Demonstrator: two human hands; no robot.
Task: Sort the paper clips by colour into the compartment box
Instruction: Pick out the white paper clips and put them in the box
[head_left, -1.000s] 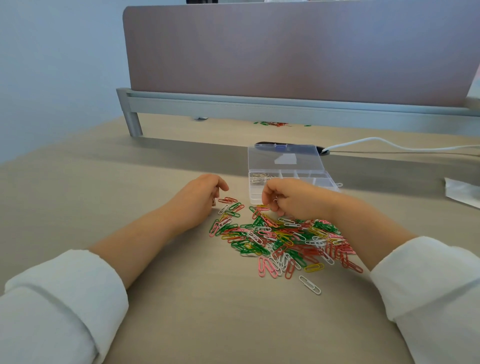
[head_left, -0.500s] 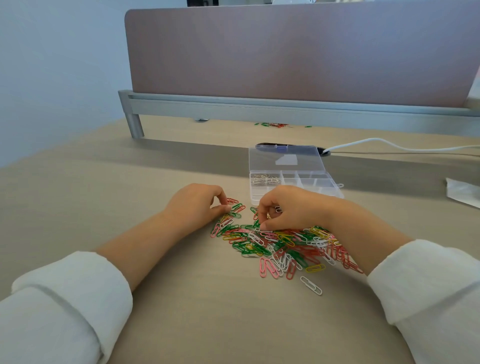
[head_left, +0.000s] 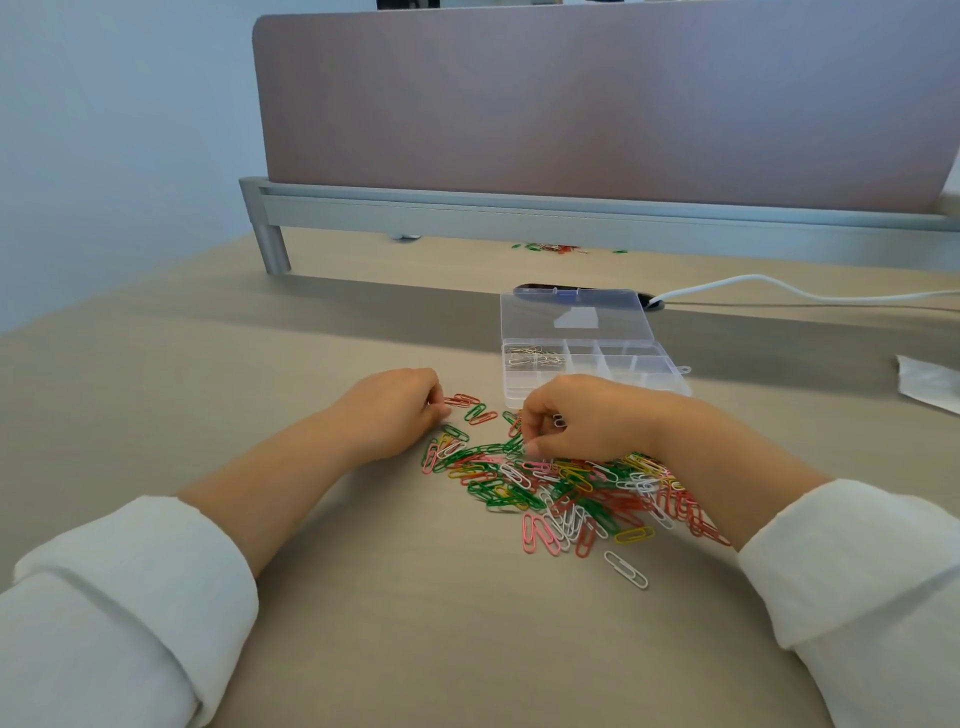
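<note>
White sleeves filled both lower corners of the frame. Just above them, one loose white clip lay apart from the pile. That pile spread across the middle, a bit right of centre, with green, red, pink, yellow and white all tangled together.

At the pile's far edge the right hand was curled, with a pale clip tucked in its fingers and one fingertip poking down for another. The left hand, left of centre, was curled too, its tips by the red clips. Couldn't tell if it had actually pinched one.

Behind the hands sat the compartment box, lid back, with silvery clips in its upper-left cell. The other cells looked empty.

My take on doing this bit well:
- Stick to one colour at a time.
- Slide each clip sideways clear of the tangle before lifting, so it doesn't hook its neighbours.
- Gather a few in the palm, then drop the lot into one cell.
- Use the left hand to pin the pile down.

Versus a second earlier, the right hand had been higher, covering the box's front edge, and had since come down onto the pile. The left thumb had stuck out before; now it was tucked in by the red clips.
</note>
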